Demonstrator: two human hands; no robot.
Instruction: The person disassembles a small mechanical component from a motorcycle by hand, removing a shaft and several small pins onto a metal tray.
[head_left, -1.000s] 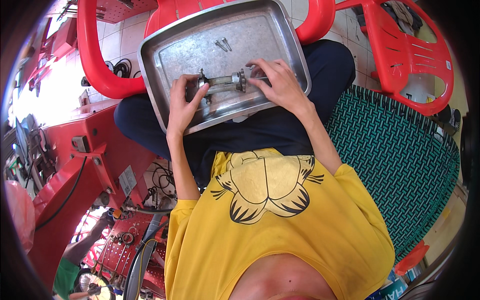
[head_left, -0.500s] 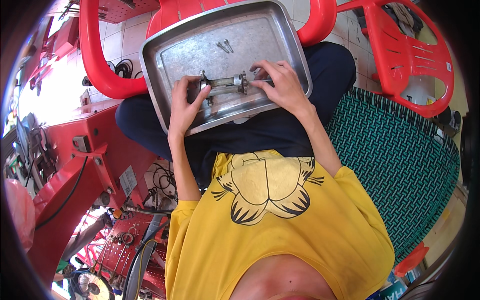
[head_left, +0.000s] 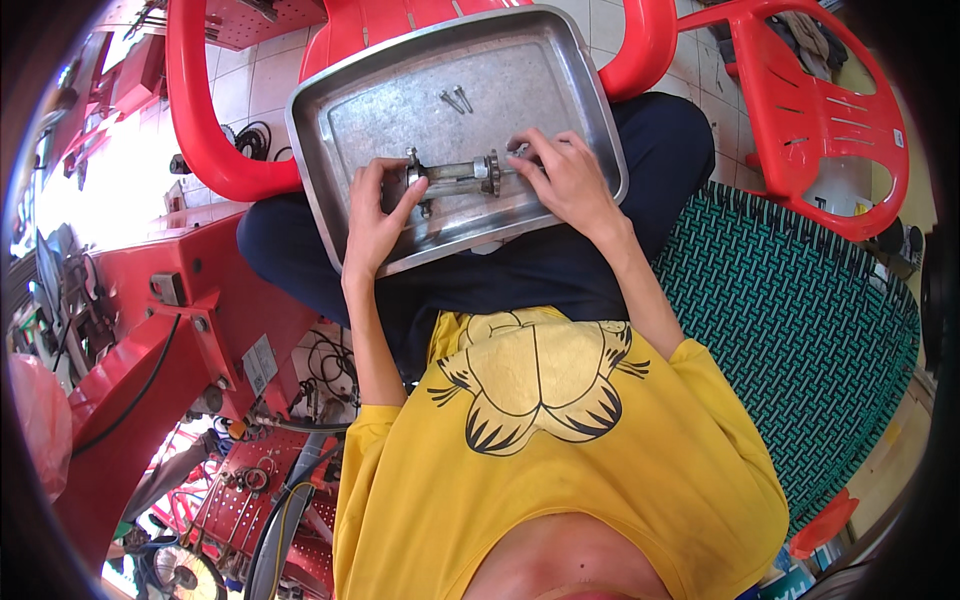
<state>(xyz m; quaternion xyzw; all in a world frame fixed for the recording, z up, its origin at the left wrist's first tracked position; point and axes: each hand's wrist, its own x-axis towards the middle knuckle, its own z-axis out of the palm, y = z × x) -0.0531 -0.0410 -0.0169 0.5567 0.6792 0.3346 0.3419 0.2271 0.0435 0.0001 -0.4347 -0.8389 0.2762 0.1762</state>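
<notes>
A metal tray rests on my lap. In its near part lies a metal cylinder-shaped part with a toothed or notched flange at its right end and projecting lugs at its left end. My left hand grips the left end, thumb on the near side and fingers beyond it. Just off the right end, my right hand is closed, its thumb and fingers brought together around something small and partly hidden. Toward the far side of the tray lie a few loose bolts.
The tray's far side meets a red plastic chair. Another red chair stands at the far right. A green woven seat is beside me on the right. On the left are a red machine frame and black cables.
The right hand's fingertips have drawn slightly away from the cylinder part's end. My left hand keeps its grip. The whole view has shifted a little.
</notes>
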